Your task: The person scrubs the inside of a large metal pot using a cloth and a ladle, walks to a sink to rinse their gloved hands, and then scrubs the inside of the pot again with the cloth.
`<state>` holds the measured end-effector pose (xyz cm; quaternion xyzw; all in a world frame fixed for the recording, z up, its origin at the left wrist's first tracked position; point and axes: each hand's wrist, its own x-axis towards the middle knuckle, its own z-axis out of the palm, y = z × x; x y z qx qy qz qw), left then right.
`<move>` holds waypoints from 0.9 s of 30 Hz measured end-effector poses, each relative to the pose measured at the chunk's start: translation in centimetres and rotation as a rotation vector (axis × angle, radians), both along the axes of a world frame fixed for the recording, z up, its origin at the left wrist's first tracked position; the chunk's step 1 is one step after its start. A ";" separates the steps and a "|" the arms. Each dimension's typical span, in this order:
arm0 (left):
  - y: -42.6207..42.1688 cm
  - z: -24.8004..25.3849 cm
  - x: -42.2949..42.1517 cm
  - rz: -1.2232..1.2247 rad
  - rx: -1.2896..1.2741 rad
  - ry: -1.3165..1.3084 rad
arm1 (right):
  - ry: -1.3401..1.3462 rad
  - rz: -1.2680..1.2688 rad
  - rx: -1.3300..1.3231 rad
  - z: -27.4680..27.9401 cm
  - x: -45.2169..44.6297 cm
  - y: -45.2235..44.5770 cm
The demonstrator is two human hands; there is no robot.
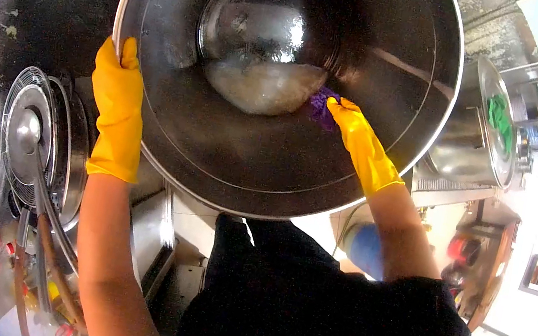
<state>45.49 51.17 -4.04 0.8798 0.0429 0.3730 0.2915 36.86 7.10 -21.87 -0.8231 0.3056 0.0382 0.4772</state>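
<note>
A large metal pot (248, 164) is tipped so that its open mouth faces me, and cloudy water (261, 85) pools low inside it. My left hand (117, 103), in a yellow rubber glove, grips the pot's left rim with fingers curled over the edge. Inside the pot, my right hand (361, 141), gloved in yellow too, is closed on a purple scrubbing cloth (324, 108). The cloth lies against the inner wall at the right edge of the water. Part of the cloth is hidden by the glove.
At the left are a wire strainer (9, 124) and a ladle (28, 131), with several long handles below. To the right, another metal pot (458, 143) carries a lid with a green cloth (501, 123) on it. A blue container (369, 249) stands below on the floor.
</note>
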 end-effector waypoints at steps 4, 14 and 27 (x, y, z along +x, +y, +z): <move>0.7 -1.0 0.6 -0.019 0.044 -0.043 | 0.024 0.042 -0.055 1.5 2.2 4.0; 0.3 -1.7 -0.8 -0.020 -0.303 0.173 | -0.001 0.434 -0.622 -16.3 15.4 0.8; 1.8 -1.4 -2.7 0.239 -0.026 0.399 | -0.064 0.396 -0.171 -29.6 15.0 9.5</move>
